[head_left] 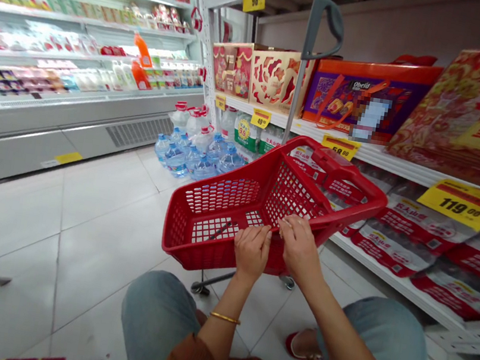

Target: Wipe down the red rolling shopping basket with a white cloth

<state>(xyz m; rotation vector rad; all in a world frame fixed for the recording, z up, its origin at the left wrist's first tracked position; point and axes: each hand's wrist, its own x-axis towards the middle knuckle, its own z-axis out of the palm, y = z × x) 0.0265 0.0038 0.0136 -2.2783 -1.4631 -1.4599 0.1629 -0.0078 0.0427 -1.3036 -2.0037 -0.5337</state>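
Supermarket aisle (96, 206) — red basket (219, 198) points lengthwise away toward shelves (405, 162), left hand (251, 249) and right hand (300, 250) clenching its near rim.

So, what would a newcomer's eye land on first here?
First the red basket on the pale tiled floor at centre, with the left hand and right hand curled over its near rim. Then the yellow price tags along the shelf edge on the right, under bright red gift boxes. Beyond the basket, big water bottles stand clustered on the floor.
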